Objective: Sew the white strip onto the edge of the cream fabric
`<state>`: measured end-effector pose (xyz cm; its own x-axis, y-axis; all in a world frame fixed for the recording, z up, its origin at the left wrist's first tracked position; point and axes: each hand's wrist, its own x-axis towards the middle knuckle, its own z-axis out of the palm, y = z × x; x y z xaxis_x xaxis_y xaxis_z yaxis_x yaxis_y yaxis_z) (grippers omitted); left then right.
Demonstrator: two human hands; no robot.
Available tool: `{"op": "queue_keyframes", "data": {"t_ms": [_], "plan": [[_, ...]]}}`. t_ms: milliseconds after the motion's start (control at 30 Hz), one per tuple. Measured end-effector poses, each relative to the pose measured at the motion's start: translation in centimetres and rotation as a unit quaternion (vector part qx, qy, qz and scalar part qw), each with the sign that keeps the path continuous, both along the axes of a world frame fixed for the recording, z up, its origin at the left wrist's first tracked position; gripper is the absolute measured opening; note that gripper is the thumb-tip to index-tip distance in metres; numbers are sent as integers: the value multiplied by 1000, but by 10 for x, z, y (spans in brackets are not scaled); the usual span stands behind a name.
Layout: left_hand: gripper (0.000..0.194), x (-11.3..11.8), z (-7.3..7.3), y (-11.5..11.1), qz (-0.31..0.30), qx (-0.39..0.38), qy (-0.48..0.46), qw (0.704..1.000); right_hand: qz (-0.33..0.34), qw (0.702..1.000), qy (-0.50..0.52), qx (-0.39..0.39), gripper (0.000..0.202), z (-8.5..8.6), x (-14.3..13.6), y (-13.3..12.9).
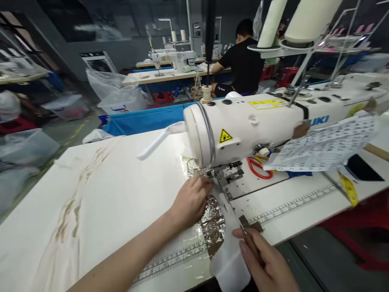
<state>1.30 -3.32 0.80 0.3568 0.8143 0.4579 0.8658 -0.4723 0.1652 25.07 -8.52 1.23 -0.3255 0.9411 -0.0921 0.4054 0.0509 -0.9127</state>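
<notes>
A white sewing machine [237, 125] stands over the table, its needle area partly hidden. My left hand [193, 198] is just left of the presser foot, its fingers curled together and pressing on white fabric [232, 259]. The fingertips are hidden. In my right hand [264, 259] is a long thin metal tool with a brown handle [252, 245]. Its shaft points up toward the presser foot and lies along the fabric, which hangs over the table's front edge. Shiny clear tape over a brown patch [212, 227] shows between my hands.
Red-handled scissors [259, 168] lie behind the needle area. A written sheet [325, 142] leans against the machine, with a dark phone-like slab [363, 168] and yellow measuring tape [349, 188] nearby. Gathered pale fabric [68, 227] is at left. Another person [244, 61] sits beyond.
</notes>
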Motion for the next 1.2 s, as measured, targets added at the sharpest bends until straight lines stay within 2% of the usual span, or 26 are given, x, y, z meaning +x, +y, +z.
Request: {"op": "queue_keyframes", "data": {"t_ms": [133,367,633,767,867,1200], "plan": [[35,1,-1,-1,19,3,1,1000,45,999,-10,18,31,5,-3,11],[30,-4,-3,0,-49,23,-44,998,59,994,-29,81,27,5,-9,18],[34,-5,-4,0,-4,17,-11,1000,74,991,-33,102,25,9,-23,33],[28,-5,-2,-3,-42,26,-44,998,71,991,-39,105,25,8,-26,35],[24,-5,-2,-2,-63,24,-35,997,68,991,-49,107,25,6,-28,38],[31,-5,-5,2,-6,10,35,999,67,985,-55,149,25,4,-33,45]]}}
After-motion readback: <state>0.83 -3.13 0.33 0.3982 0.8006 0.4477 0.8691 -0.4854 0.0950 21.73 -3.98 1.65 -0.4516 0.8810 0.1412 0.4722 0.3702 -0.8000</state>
